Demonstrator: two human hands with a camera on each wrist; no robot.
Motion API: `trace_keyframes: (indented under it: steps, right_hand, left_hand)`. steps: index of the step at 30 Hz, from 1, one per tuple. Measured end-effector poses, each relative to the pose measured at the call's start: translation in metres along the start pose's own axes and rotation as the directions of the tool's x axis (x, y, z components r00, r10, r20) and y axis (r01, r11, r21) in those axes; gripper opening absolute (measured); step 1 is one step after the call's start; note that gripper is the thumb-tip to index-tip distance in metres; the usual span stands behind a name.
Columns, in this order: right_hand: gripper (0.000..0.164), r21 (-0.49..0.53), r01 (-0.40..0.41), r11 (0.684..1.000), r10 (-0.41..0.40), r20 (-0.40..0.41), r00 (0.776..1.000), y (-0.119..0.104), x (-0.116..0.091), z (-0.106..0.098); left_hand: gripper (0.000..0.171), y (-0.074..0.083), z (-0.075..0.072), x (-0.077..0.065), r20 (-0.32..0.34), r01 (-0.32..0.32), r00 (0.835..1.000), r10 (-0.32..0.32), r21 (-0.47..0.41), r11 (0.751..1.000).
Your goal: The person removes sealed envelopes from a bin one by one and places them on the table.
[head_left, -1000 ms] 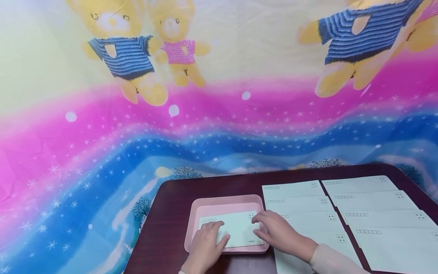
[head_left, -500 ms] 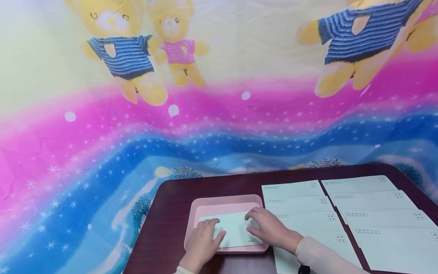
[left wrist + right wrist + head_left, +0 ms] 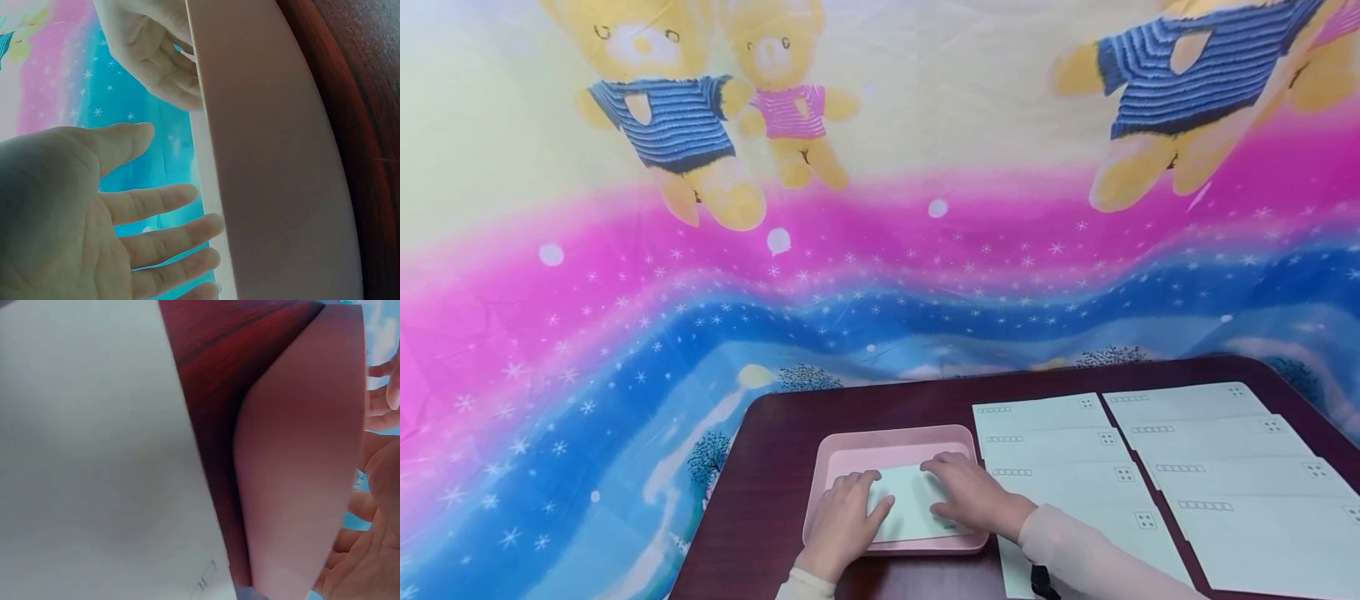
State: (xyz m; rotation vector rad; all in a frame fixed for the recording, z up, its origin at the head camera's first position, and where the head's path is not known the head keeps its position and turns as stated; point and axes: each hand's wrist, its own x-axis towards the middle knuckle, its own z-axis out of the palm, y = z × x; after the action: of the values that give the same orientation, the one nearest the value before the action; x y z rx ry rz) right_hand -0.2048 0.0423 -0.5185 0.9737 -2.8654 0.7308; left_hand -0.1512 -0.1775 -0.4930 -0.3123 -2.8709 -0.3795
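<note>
A pale envelope (image 3: 906,508) with small printed boxes lies in the pink tray (image 3: 895,435). My left hand (image 3: 842,518) is over its left part, the fingers fairly straight and spread in the left wrist view, where the tray's wall (image 3: 275,150) stands beside the fingertips. Over the envelope's right part is my right hand (image 3: 973,493), its thumb and forefinger apart and loosely bent, with nothing seen between them. In the right wrist view the right palm (image 3: 365,556) shows past the tray wall (image 3: 306,456). The hands cover the envelope's left end and upper right corner.
Right of the tray, two columns of overlapping pale envelopes lie on the dark table (image 3: 790,467): a nearer column (image 3: 1045,417) and a farther right one (image 3: 1247,475). Behind the table hangs a cloth (image 3: 887,250) printed with bears.
My right hand has moved left across the envelope, covering its upper right corner. My left hand has shifted slightly left and away from me. The tray and the laid-out envelopes stay put.
</note>
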Motion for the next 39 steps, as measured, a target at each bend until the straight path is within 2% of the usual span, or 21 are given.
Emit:
trace_keyframes:
  steps: [3, 7, 13, 17, 23, 28, 32, 39]
  right_hand:
    - [0.070, -0.006, -0.012, 1.000, 0.012, 0.030, 0.999, 0.002, 0.002, 0.005]
    - [0.079, 0.000, -0.026, 1.000, 0.026, 0.074, 0.997, 0.001, 0.003, 0.006]
    - [0.083, -0.044, -0.067, 0.997, 0.073, 0.150, 0.986, -0.002, 0.006, 0.006]
    - [0.080, -0.083, -0.078, 0.993, 0.091, 0.171, 0.981, -0.001, 0.009, 0.008]
    - [0.083, -0.116, -0.058, 0.992, 0.072, 0.122, 0.990, 0.002, 0.011, 0.009]
    - [0.086, -0.078, -0.071, 0.994, 0.078, 0.079, 0.994, 0.003, 0.013, 0.008]
    - [0.079, -0.061, -0.078, 0.995, 0.081, 0.039, 0.996, 0.005, 0.014, 0.008]
    - [0.056, 0.005, -0.080, 0.997, 0.080, -0.033, 0.996, 0.004, 0.014, 0.005]
  left_hand:
    - [0.036, 0.000, 0.001, 0.000, 0.015, 0.006, 1.000, -0.006, -0.006, 1.000]
    - [0.036, -0.002, 0.003, 0.001, 0.022, 0.011, 1.000, -0.010, -0.017, 1.000]
    - [0.037, -0.003, 0.005, 0.002, 0.030, 0.015, 0.999, -0.015, -0.018, 1.000]
    - [0.037, -0.003, 0.005, 0.003, 0.031, 0.017, 0.999, -0.017, -0.016, 1.000]
    - [0.038, -0.003, 0.004, 0.002, 0.041, 0.028, 0.999, -0.027, -0.023, 0.999]
    - [0.038, -0.004, 0.004, 0.002, 0.045, 0.027, 0.999, -0.026, -0.025, 0.999]
    - [0.038, -0.004, 0.004, 0.002, 0.042, 0.024, 0.999, -0.023, -0.025, 0.999]
    - [0.037, -0.004, 0.004, 0.001, 0.028, 0.018, 0.999, -0.018, -0.025, 1.000]
